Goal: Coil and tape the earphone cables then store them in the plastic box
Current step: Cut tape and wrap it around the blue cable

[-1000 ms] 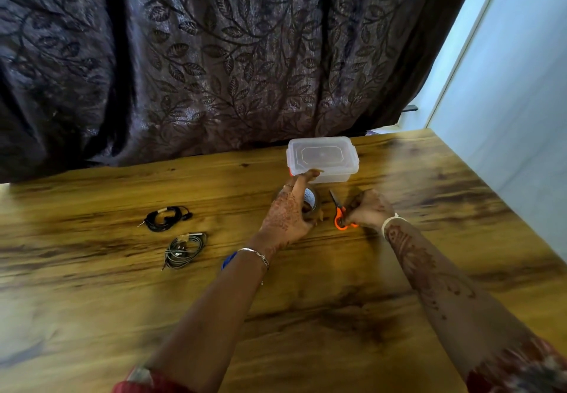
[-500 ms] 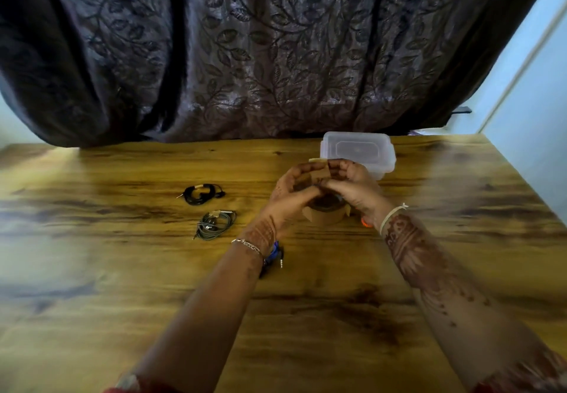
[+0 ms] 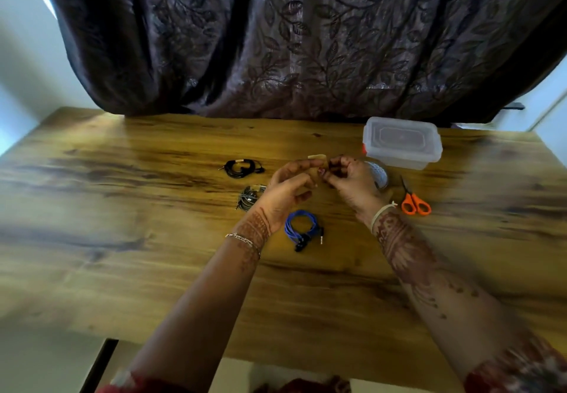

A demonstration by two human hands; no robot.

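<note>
A: Count, left to right?
B: Three coiled earphone cables on the wooden bench (image 3: 122, 193): black cable (image 3: 242, 168), grey-green cable (image 3: 249, 197), blue cable (image 3: 302, 230). The blue one's long axis runs near–far, plug towards the person.
A: Hands?
B: Left hand (image 3: 287, 190) pinches one beige tape strip (image 3: 317, 157). Right hand (image 3: 352, 184) is curled, grip unclear. One clear plastic box (image 3: 402, 142), far right.

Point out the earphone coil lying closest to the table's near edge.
The blue coil; the black coil and grey coil lie farther back and to the left.
</note>
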